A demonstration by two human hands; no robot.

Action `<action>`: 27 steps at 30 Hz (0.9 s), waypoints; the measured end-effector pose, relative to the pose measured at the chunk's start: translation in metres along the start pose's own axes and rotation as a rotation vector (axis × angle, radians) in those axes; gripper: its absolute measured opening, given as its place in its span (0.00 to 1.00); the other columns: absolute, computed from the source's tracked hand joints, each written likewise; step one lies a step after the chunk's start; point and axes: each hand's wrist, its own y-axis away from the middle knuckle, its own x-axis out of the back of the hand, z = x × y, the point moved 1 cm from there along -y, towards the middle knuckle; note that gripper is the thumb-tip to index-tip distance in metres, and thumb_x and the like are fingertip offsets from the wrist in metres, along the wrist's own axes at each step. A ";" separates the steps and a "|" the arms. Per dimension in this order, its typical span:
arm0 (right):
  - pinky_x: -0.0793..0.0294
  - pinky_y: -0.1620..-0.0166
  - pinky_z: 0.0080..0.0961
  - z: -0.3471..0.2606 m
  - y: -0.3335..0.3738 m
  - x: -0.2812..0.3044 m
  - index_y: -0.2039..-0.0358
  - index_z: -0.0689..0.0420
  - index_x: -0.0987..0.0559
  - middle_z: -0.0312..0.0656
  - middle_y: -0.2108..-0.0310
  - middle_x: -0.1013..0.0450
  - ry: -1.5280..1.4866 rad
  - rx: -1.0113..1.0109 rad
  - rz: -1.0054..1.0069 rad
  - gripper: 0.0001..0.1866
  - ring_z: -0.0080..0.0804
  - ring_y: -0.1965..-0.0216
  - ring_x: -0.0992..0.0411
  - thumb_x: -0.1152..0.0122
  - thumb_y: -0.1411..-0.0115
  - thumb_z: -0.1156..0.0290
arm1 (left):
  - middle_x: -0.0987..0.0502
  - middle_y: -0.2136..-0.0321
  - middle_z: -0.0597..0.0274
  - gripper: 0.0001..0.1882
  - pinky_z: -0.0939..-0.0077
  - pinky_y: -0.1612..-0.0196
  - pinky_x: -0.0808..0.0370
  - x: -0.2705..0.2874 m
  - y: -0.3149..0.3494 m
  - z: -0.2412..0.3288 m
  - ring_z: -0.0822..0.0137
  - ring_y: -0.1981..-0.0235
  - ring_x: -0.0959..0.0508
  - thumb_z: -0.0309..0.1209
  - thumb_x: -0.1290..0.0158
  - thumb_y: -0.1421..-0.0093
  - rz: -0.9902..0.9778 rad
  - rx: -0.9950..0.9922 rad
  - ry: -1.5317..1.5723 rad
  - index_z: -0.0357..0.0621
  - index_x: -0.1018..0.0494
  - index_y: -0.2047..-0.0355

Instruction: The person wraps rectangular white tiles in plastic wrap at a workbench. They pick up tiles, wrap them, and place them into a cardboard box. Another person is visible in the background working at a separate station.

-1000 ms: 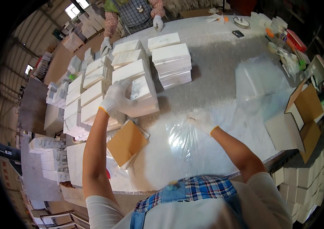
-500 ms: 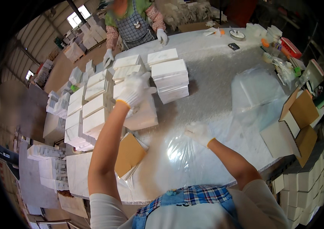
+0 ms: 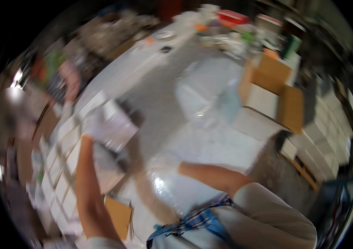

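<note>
Head view: tile stack (image 3: 120, 128) white, boxy, blurred; left hand (image 3: 94, 125), right hand (image 3: 165, 162): grips unclear.

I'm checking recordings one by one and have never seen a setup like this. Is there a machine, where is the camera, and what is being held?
There is no machine: a person works with a gloved left hand and right hand. The view comes from the left of two fisheye cameras worn on the head, looking down, so straight edges curve. On the worktable are white slab stacks, a brown cardboard sheet and clear film; an open box is by its right edge. The left hand is at a stack, the right at the film. Blur hides whether either grips anything. Another person is at upper left.
</note>
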 end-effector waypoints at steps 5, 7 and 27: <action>0.21 0.59 0.41 -0.011 -0.007 0.022 0.65 0.46 0.19 0.38 0.66 0.25 0.023 -0.094 -0.109 0.10 0.40 0.62 0.23 0.44 0.36 0.57 | 0.22 0.48 0.39 0.50 0.54 0.41 0.25 0.035 -0.016 0.029 0.42 0.45 0.22 0.41 0.25 0.60 -0.139 0.132 0.175 0.38 0.33 0.37; 0.21 0.58 0.41 -0.009 -0.005 0.026 0.64 0.46 0.19 0.39 0.66 0.24 0.038 -0.093 -0.088 0.10 0.41 0.61 0.23 0.44 0.36 0.57 | 0.22 0.47 0.39 0.50 0.55 0.40 0.26 0.052 -0.021 0.048 0.43 0.44 0.23 0.40 0.26 0.60 -0.211 0.176 0.164 0.38 0.33 0.36; 0.22 0.53 0.47 0.006 -0.003 0.027 0.63 0.50 0.16 0.46 0.60 0.19 -0.006 -0.168 -0.106 0.17 0.48 0.57 0.21 0.45 0.37 0.52 | 0.21 0.61 0.45 0.46 0.52 0.53 0.25 0.126 0.092 0.200 0.45 0.59 0.21 0.51 0.28 0.59 0.021 0.013 0.183 0.34 0.28 0.45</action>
